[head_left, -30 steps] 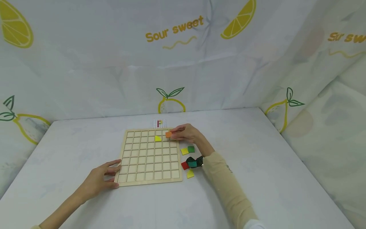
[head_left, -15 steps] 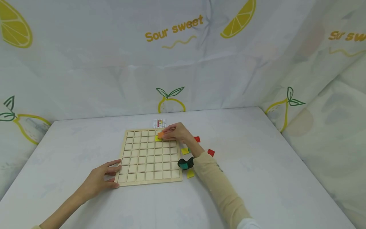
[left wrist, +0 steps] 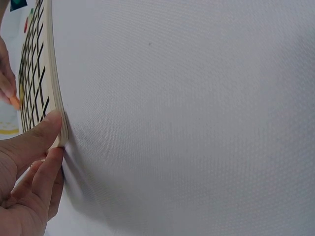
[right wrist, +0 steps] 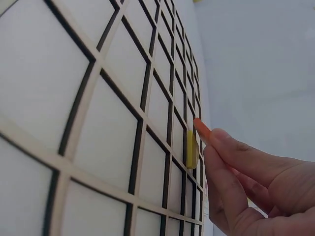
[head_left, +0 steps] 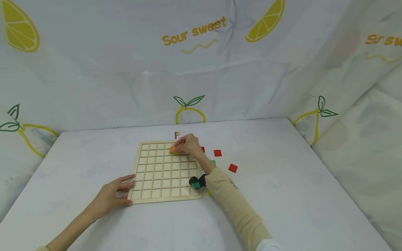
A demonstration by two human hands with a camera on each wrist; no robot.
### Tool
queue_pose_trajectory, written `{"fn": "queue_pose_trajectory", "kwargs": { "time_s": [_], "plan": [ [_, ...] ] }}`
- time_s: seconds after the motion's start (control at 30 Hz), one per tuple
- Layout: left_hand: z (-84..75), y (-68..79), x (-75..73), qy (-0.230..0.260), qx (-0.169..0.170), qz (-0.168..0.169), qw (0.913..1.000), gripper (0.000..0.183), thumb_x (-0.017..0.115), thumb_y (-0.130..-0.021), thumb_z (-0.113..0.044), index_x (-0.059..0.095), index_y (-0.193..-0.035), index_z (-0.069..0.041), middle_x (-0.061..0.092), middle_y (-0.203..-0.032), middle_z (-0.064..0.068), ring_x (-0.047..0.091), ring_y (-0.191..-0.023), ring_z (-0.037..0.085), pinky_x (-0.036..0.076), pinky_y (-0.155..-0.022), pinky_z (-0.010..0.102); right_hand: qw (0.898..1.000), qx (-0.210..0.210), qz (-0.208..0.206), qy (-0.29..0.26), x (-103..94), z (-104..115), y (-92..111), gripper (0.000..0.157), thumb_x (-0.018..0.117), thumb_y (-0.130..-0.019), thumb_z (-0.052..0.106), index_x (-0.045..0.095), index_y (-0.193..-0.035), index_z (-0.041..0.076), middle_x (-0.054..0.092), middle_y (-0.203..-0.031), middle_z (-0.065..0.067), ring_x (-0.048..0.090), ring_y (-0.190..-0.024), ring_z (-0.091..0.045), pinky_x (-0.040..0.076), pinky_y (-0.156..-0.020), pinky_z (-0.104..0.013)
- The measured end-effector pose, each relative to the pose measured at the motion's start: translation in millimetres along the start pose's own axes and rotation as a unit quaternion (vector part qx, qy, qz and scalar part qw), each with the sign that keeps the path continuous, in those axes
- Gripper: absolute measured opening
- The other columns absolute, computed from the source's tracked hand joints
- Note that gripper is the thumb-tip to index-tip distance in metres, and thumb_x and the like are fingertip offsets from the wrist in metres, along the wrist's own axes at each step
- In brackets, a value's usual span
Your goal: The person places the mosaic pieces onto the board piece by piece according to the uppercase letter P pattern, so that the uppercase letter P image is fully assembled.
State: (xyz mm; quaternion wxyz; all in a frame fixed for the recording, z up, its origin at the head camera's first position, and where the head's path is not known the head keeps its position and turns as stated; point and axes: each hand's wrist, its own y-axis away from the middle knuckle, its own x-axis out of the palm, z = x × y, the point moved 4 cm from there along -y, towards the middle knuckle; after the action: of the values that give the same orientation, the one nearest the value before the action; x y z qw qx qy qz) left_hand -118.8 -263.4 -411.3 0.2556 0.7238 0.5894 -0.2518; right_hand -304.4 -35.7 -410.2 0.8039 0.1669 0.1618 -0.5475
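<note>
My right hand (head_left: pixel 189 144) pinches an orange square tile (right wrist: pixel 202 129) between thumb and fingertips, over the far part of a wooden grid board (head_left: pixel 154 200). Close beneath that tile, a yellow tile (right wrist: pixel 191 150) lies on the board; in the head view the orange tile and fingers mostly cover it. My left hand (head_left: pixel 110 197) grips the board's near left corner. In the left wrist view, the left thumb (left wrist: pixel 53 119) lies on the board's rim (left wrist: pixel 58 98) and the other fingers are at its edge and below.
A small printed card (head_left: pixel 177 135) with a coloured grid pattern lies behind the board. To the right are red tiles (head_left: pixel 217 153) and a green tile (head_left: pixel 213 162), partly hidden by the right arm. A black wrist strap (head_left: pixel 201 181) hangs over the board's right edge.
My right hand has moved left with the orange tile, from the board's far right to just over the yellow tile. Red tiles behind the arm are now uncovered. The left hand keeps its place.
</note>
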Motion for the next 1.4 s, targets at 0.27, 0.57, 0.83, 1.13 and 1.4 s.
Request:
{"fn": "queue_pose_trajectory", "kwargs": {
  "time_s": [0.27,0.57,0.83,1.13,1.4],
  "plan": [
    [-0.6,-0.8,0.0,-0.006,0.009,-0.002,0.9999,0.083,0.084,-0.067,-0.004,0.042,-0.137,0.011,0.056,-0.130,0.024,0.061,-0.105,0.034,0.056,-0.075,0.025,0.995,-0.018,-0.010,0.101,6.5,11,-1,0.016,0.083,-0.074,0.007,0.075,-0.086,0.000,0.073,-0.080,-0.010,0.066,-0.079,-0.020,0.053,-0.069,-0.023],
    [-1.6,-0.2,-0.4,0.010,0.004,-0.001,0.9999,0.082,0.083,-0.067,-0.001,0.041,-0.138,0.011,0.056,-0.130,0.024,0.059,-0.107,0.036,0.056,-0.077,0.025,0.992,-0.002,-0.002,0.124,10.4,14,-1,0.016,0.084,-0.073,0.008,0.075,-0.086,0.002,0.072,-0.079,-0.008,0.065,-0.084,-0.021,0.054,-0.077,-0.029],
    [-2.0,0.2,-0.3,0.003,0.008,-0.004,1.0000,0.081,0.083,-0.067,-0.002,0.043,-0.136,0.011,0.054,-0.132,0.024,0.060,-0.106,0.035,0.056,-0.077,0.025,0.995,-0.001,-0.004,0.099,9.4,15,-1,0.017,0.084,-0.071,0.005,0.073,-0.083,-0.001,0.072,-0.076,-0.011,0.064,-0.085,-0.023,0.053,-0.079,-0.031],
    [-3.0,-0.8,-0.4,0.001,0.021,-0.005,0.9998,0.080,0.083,-0.067,-0.002,0.043,-0.135,0.012,0.052,-0.135,0.023,0.060,-0.106,0.034,0.056,-0.076,0.025,0.995,-0.022,0.012,0.096,9.9,11,-8,0.014,0.085,-0.070,0.007,0.072,-0.073,0.004,0.070,-0.068,-0.004,0.064,-0.071,-0.016,0.053,-0.076,-0.029],
    [-1.3,-0.8,0.0,-0.013,0.011,-0.006,0.9998,0.082,0.084,-0.066,-0.005,0.044,-0.136,0.011,0.056,-0.130,0.023,0.061,-0.105,0.033,0.056,-0.075,0.024,1.000,0.017,0.012,-0.021,0.6,12,5,0.019,0.076,-0.077,-0.003,0.070,-0.094,-0.008,0.072,-0.086,-0.017,0.069,-0.078,-0.027,0.058,-0.069,-0.028]
  ]
}}
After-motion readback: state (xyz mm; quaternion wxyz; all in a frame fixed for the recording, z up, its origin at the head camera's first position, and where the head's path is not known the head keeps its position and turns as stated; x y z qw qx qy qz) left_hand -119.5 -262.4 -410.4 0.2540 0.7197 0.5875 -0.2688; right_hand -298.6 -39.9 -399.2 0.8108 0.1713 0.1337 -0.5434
